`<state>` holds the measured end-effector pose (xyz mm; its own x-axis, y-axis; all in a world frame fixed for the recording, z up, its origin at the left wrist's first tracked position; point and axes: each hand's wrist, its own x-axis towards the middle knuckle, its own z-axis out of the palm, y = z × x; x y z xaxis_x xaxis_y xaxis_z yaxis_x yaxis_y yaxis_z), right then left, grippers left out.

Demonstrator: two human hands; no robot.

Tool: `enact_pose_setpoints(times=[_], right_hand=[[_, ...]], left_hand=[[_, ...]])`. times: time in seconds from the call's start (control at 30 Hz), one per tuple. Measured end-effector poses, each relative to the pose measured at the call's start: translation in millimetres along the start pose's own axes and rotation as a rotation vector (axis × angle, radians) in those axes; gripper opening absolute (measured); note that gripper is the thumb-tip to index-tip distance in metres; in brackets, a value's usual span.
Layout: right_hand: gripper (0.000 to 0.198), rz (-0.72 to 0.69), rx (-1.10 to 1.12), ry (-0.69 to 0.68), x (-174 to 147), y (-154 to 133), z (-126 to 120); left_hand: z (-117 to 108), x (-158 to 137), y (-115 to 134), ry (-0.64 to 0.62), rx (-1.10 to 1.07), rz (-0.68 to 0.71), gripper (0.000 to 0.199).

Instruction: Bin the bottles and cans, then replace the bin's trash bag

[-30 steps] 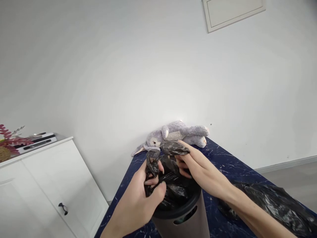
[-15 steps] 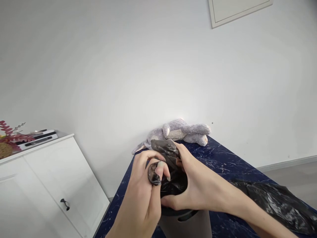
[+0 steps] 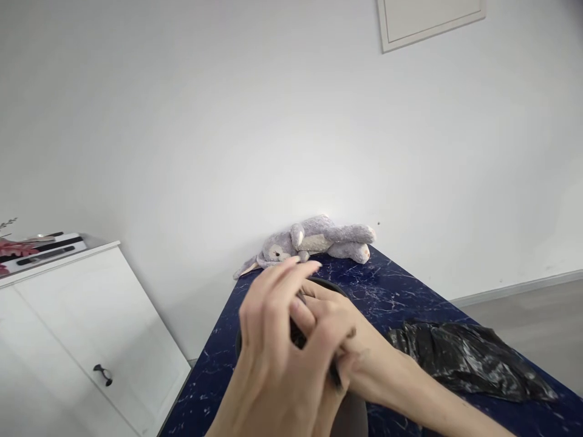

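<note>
Fingers (image 3: 291,285) of the left hand (image 3: 273,358) spread loosely over the right hand (image 3: 346,352), which pinches black bin-liner plastic (image 3: 298,337); best to cinch slowly.

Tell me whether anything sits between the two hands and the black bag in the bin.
Nothing visible does. The left hand and right hand are pressed together right over the bin, fingers on the black bag, which they mostly hide. The loose bag and plush toy lie apart.
</note>
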<state>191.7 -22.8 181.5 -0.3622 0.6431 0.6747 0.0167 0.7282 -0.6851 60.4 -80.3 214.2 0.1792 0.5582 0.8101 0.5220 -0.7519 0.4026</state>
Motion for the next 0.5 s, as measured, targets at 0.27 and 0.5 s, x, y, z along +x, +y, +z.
enact_pose_setpoints(times=[0.27,0.5], right_hand=[[0.046,0.236,0.388,0.045,2,-10,-3],[0.05,0.212,0.289,-0.034,3,-9,-10]], left_hand=[[-19,-18,-41,-0.112,-0.247,-0.375,0.113],[-19,-5,-33,-0.29,-0.074,-0.467,0.057]])
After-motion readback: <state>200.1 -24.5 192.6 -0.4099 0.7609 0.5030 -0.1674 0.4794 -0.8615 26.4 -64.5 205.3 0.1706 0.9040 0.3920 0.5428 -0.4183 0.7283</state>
